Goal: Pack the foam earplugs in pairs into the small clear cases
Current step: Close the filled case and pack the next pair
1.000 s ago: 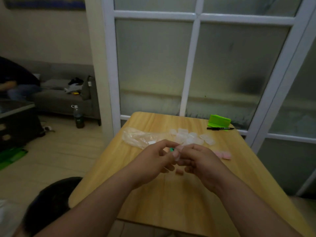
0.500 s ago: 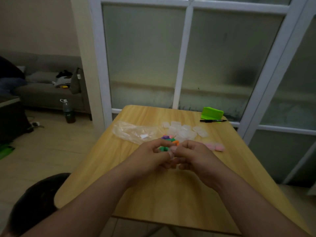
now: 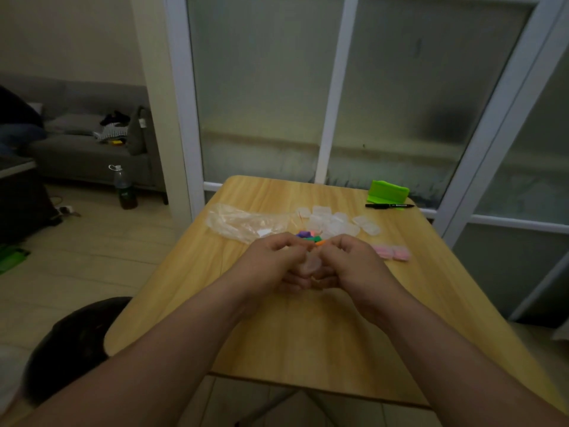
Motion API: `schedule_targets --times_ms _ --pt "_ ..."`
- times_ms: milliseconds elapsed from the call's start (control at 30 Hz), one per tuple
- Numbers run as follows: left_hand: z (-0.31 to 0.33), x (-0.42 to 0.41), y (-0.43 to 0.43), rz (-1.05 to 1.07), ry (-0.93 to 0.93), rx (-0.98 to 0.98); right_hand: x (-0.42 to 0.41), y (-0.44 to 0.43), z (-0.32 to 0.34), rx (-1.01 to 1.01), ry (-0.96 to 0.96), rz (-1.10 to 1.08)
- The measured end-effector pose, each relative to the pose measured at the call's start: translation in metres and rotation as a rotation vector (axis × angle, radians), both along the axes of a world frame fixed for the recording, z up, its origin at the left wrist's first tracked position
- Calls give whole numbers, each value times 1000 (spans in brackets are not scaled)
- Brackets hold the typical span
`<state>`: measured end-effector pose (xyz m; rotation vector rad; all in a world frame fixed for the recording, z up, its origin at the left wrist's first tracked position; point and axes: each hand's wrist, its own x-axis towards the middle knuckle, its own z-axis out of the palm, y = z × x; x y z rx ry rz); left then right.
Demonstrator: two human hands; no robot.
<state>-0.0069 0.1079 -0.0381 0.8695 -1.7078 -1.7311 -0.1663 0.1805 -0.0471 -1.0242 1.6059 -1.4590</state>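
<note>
My left hand (image 3: 271,261) and my right hand (image 3: 348,261) meet over the middle of the wooden table (image 3: 308,328), fingers curled together around a small clear case (image 3: 311,264). What lies inside the case is hidden by my fingers. Just behind my hands sits a little heap of coloured foam earplugs (image 3: 308,236) in purple, green and orange. Beyond them lies a cluster of empty clear cases (image 3: 335,221). Two cases holding pink earplugs (image 3: 392,252) rest to the right of my right hand.
A crumpled clear plastic bag (image 3: 243,221) lies left of the cases. A green holder (image 3: 387,192) and a black pen (image 3: 389,206) are at the far right corner. Glass doors stand behind the table. A dark stool (image 3: 74,337) is at the near left.
My hands have closed more tightly around the clear case and sunk a little toward the table. The view has shifted, bringing the coloured earplugs into sight behind my fingers.
</note>
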Motion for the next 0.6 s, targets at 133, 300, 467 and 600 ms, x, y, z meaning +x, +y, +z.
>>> schedule_targets --times_ms 133,300,467,600 --pt "5 6 -6 27 46 92 0 0 3 -31 -68 -15" --pt "4 3 -3 81 93 88 -2 1 8 -38 155 -91" --pt "1 1 -1 53 41 52 -8 -6 10 -90 503 -128" --pt "0 3 -1 10 82 208 -15 -13 9 -75 562 -167"
